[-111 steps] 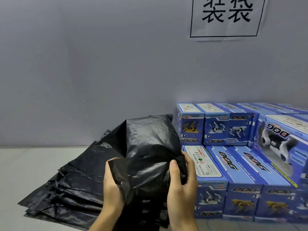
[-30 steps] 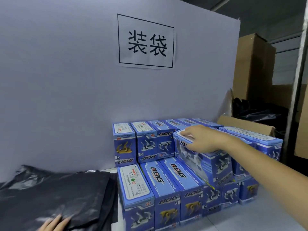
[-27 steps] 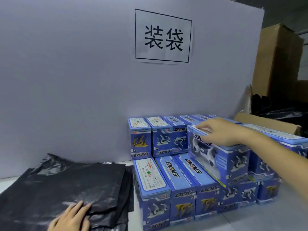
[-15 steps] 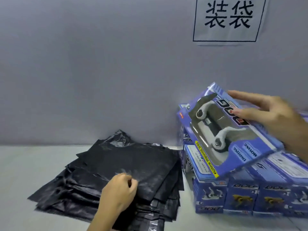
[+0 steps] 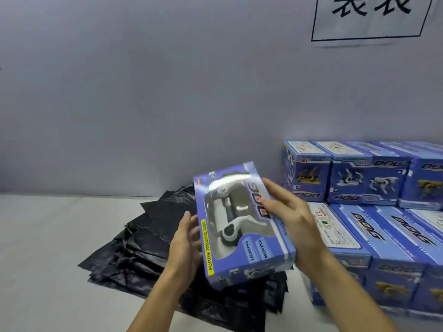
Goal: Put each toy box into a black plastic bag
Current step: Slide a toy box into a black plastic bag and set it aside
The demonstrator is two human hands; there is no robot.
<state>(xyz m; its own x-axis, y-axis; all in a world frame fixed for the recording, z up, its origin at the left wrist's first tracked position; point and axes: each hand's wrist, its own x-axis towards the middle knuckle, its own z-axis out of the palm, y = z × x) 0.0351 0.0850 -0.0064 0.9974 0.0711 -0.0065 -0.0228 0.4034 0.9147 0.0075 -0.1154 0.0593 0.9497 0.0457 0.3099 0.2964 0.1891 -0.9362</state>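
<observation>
A blue toy box (image 5: 239,226) with a clear window showing a white robot dog hangs tilted above the pile of black plastic bags (image 5: 134,257). My right hand (image 5: 294,226) grips the box along its right side, thumb on the front. My left hand (image 5: 185,245) is at the box's left edge with fingers straight, touching or nearly touching it. The bags lie flat and stacked on the table, partly hidden by the box and my arms.
Several more blue toy boxes (image 5: 374,178) are stacked in two tiers at the right against a grey wall (image 5: 143,104). A paper sign (image 5: 369,17) hangs at the top right. The light table (image 5: 48,248) stretches left of the bags.
My right hand has carried the box left and down from the stack to above the bags. My left hand has lifted off the bag pile and come up to the box's left edge.
</observation>
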